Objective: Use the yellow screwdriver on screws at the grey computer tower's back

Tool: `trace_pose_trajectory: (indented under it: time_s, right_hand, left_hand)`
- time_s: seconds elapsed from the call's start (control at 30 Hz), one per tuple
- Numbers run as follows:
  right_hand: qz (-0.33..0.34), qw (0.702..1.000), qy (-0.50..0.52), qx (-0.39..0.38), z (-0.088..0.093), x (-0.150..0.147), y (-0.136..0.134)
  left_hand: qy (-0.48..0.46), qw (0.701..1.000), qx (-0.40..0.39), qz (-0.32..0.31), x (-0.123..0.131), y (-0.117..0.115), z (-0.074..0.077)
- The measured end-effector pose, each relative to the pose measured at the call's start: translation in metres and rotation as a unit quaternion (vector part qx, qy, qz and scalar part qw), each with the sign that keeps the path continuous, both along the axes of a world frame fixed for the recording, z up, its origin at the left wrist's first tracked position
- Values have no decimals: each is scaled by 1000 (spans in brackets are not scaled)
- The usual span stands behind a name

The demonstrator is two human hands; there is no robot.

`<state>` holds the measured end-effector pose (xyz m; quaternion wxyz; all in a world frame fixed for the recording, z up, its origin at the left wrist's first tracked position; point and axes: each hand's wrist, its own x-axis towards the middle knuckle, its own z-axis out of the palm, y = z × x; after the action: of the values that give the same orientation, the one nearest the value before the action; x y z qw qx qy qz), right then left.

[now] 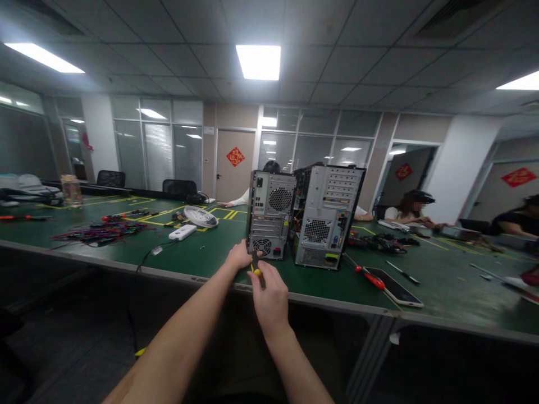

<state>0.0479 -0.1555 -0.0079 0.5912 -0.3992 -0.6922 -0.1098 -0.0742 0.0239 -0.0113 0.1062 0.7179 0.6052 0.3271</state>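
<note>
Two computer cases stand upright at the table's front, rear panels facing me. At the lower left of the smaller case (272,219), my right hand (272,294) is closed around a screwdriver (256,270) with a black and yellow handle. The tool points toward the rear panel beside the lower fan grille; its tip is hidden. My left hand (238,256) is at that case's lower left corner, close to the screwdriver, with its fingers closed on the corner and partly out of sight. Just right stands the larger case (324,219), touched by neither hand.
Left on the green table (227,266) lie a bundle of thin cables (103,231), a white power strip (182,232) and a white round grille (201,216). To the right are a red screwdriver (374,279), a phone (393,287) and black cables (383,242). Other people sit beyond.
</note>
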Motion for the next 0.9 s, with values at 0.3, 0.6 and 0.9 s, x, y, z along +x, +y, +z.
trace_pose_trajectory:
  time_s: [0.3, 0.6, 0.9]
  right_hand:
    - [-7, 1000, -28, -11, 4, 2, -3]
    - [4, 1000, -7, -3, 3, 1, -1]
    - [0, 1000, 3, -7, 3, 2, 1]
  left_hand:
    - [3, 1000, -7, 5, 0, 2, -1]
    - [-1, 1000, -9, 2, 0, -3, 3]
    - [0, 1000, -7, 2, 1, -3, 2]
